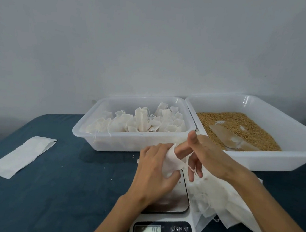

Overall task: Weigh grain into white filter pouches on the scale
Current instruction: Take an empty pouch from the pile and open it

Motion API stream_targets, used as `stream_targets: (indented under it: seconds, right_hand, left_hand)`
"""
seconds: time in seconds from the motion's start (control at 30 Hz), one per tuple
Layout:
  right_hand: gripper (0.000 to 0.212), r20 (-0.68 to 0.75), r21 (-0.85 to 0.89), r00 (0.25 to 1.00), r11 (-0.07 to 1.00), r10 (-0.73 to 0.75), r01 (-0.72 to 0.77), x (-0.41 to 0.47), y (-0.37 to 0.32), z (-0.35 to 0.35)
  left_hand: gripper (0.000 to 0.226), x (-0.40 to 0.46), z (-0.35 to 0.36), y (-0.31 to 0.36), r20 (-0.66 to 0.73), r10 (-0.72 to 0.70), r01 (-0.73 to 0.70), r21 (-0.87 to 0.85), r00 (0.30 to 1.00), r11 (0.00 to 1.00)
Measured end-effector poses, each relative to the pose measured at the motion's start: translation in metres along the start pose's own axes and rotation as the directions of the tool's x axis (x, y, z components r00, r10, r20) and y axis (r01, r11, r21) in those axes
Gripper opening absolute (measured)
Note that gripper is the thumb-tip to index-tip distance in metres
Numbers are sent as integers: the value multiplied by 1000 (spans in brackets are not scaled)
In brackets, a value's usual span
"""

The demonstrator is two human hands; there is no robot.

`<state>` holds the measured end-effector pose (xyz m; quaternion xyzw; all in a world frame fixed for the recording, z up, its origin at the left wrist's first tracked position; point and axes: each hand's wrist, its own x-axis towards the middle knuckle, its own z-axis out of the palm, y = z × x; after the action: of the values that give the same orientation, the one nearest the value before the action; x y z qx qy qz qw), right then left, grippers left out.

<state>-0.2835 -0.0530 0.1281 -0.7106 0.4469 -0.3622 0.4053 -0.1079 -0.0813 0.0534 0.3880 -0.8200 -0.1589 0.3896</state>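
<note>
White pouch (172, 163) held open above scale (176, 199); display 0.6

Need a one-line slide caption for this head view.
Both hands open an empty white pouch over the scale, between the tray of filled pouches and the grain tray.
</note>
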Motion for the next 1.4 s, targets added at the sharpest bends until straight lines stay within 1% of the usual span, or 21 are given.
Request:
stream_targets:
  seconds: [0.07, 0.13, 0.23, 0.33, 0.4, 0.47, 0.5, 0.53, 0.6, 0.67, 0.7, 0.83, 0.9, 1.0, 1.03, 1.07, 1.1, 1.17, 1.23, 1.3, 1.4]
  right_hand:
    - [105, 45, -53, 999, 998, 20, -17, 2, -11, 0]
    - [100, 77, -122, 997, 992, 32, -22, 5, -22, 0]
    - [93, 43, -182, 999, 983, -15, 22, 4, -36, -10]
    - [76, -125, -191, 989, 980, -73, 48, -1, -39, -38]
    - [64, -312, -221, 949, 975, -48, -23, -1, -23, -62]
    - [42, -463, -332, 886, 931, -19, -154, 2, 9, -90]
    - [33, -495, -417, 869, 874, 12, -250, 3, 26, -106]
    - [35, -497, -508, 865, 783, 72, -358, 4, 43, -119]
    - [57, -474, -657, 848, 548, 235, -519, 4, 70, -141]
    - [63, -488, -728, 806, 352, 335, -588, 7, 87, -151]
    - [60, -495, -736, 789, 307, 363, -603, 9, 92, -153]
    - [32, -487, -737, 765, 273, 421, -619, 19, 97, -157]
    - [31, -483, -753, 760, 237, 435, -614, 21, 100, -158]
    - [37, -465, -773, 738, 182, 489, -607, 22, 106, -160]
    - [34, -462, -772, 732, 180, 500, -610, 22, 108, -162]
    - [24, -464, -770, 730, 180, 501, -613, 21, 109, -164]
    - [17, -468, -769, 737, 186, 487, -612, 19, 109, -166]
    - [26, -504, -746, 739, 205, 447, -633, 17, 111, -174]
    - [21, -564, -713, 724, 209, 397, -669, 14, 110, -182]
    - [18, -632, -669, 691, 205, 351, -715, 10, 108, -190]
    - [24, -699, -619, 641, 181, 315, -764, 5, 105, -195]
  left_hand:
    - [57, -1, 0, 5, 13, -11, 12, -73, 1000, 997]
    - [51, -2, 0, 10, -14, -46, 42, -215, 999, 976]
    - [45, -4, -4, 12, -44, -130, 107, -348, 990, 931]
    - [39, -6, -6, 11, -14, -188, 159, -469, 982, 869]
    - [31, -7, -7, 10, 25, -215, 193, -557, 976, 808]
    - [17, -7, -5, 9, 74, -244, 238, -602, 967, 762]
    - [12, -7, -4, 8, 92, -256, 258, -610, 962, 750]
    - [8, -6, -4, 7, 105, -266, 273, -614, 958, 741]
    - [10, -5, -3, 5, 108, -283, 288, -615, 953, 734]
    - [14, -4, -4, 4, 95, -295, 289, -621, 951, 728]
    - [17, -3, -5, 4, 89, -300, 287, -628, 950, 723]
    - [25, -3, -4, 3, 76, -301, 278, -640, 951, 717]
    - [24, -3, -3, 2, 74, -297, 275, -629, 952, 727]
    - [24, -3, -3, 3, 78, -300, 281, -624, 951, 729]
    - [24, -3, -3, 3, 80, -302, 285, -621, 950, 731]
    - [25, -4, -2, 4, 82, -303, 287, -616, 950, 734]
    - [25, -4, -2, 4, 82, -302, 287, -612, 950, 737]
    - [24, -4, -2, 4, 81, -300, 286, -606, 950, 742]
    - [24, -4, -3, 3, 81, -299, 286, -600, 951, 747]
    - [23, -4, -2, 2, 78, -292, 278, -605, 953, 746]
    - [24, -3, -3, 1, 73, -291, 272, -624, 954, 733]
